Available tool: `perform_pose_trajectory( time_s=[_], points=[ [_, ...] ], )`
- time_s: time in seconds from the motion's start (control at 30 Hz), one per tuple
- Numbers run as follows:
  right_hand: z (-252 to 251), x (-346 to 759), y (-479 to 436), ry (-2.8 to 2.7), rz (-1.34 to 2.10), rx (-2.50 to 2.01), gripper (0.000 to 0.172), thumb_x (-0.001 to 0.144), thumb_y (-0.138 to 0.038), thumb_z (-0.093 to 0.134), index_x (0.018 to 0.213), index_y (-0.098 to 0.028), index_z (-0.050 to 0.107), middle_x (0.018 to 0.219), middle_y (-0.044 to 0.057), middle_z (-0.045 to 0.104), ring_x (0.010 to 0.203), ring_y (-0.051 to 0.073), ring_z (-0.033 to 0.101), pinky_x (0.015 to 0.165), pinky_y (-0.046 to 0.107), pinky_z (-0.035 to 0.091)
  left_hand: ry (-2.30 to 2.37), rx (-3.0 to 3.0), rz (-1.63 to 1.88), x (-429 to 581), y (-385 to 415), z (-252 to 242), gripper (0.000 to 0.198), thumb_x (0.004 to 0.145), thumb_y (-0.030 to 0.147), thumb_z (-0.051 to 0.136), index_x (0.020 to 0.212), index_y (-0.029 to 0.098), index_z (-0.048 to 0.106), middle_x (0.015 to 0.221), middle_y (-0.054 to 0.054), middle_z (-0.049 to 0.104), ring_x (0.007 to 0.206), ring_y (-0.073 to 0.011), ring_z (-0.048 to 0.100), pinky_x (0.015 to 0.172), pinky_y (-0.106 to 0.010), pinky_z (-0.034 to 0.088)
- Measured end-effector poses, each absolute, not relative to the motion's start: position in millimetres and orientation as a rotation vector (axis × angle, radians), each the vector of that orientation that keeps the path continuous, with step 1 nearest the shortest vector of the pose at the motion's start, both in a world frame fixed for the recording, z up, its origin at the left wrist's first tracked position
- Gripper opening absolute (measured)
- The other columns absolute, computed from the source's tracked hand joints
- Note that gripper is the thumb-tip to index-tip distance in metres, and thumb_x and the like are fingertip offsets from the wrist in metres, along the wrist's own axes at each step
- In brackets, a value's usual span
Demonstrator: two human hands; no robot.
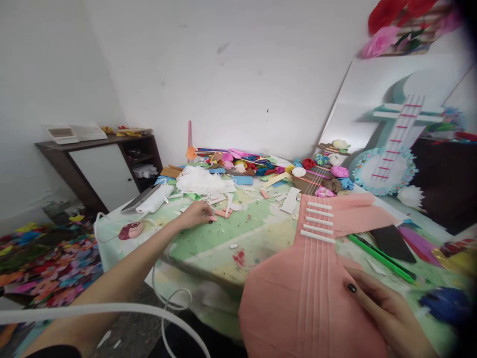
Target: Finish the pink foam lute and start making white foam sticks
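A pink pipa-shaped craft model (276, 293) stands before me at the right, with white strings down its front and several white bars across its neck. My right hand (383, 308) grips its right edge, the thumb on the front and the other fingers partly hidden. My left hand (197, 215) is stretched over the table at the left, fingers curled and pinched on a small pink piece (213, 218). More pink scraps (223, 213) and white offcuts (230, 203) lie just right of those fingers.
A tangle of white string (201, 180) and colourful paper flowers (238, 161) lie along the back of the table. A green cutter (382, 258) rests at right. White cable (112, 309) crosses low in front. A blue lute-shaped model (395, 134) leans at the far right.
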State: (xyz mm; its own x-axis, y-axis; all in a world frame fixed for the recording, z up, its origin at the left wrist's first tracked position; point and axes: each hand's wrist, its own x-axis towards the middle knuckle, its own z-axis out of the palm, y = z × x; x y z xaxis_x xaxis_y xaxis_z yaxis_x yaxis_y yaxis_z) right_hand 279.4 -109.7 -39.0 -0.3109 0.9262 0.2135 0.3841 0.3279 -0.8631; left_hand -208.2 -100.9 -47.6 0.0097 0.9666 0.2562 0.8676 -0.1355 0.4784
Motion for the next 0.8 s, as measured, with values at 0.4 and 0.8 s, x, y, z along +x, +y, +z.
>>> perform_pose_trajectory(
  time_s=[0.4,0.8],
  points=[
    [-40,268,-116,-1.847,1.049,-1.081,0.036,0.078,-0.05,0.06,0.101,-0.025,0.072,0.109,0.007,0.069,0.101,0.031,0.063,0.082,0.035,0.054,1.506,1.631,1.339,-152,-109,-17,0.031,0.064,0.036,0.07,0.084,0.015,0.06,0.069,-0.003,0.068,0.058,-0.0161,0.064,0.057,-0.027,0.049],
    [-49,265,-123,-1.813,1.367,-0.94,0.033,0.086,-0.045,0.053,0.107,-0.024,0.067,0.104,0.006,0.069,0.095,0.025,0.062,0.082,0.033,0.046,1.041,1.504,1.45,-49,-101,17,0.021,0.072,0.031,0.07,0.084,0.014,0.072,0.084,-0.008,0.072,0.07,-0.0186,0.068,0.059,-0.025,0.047]
  ],
)
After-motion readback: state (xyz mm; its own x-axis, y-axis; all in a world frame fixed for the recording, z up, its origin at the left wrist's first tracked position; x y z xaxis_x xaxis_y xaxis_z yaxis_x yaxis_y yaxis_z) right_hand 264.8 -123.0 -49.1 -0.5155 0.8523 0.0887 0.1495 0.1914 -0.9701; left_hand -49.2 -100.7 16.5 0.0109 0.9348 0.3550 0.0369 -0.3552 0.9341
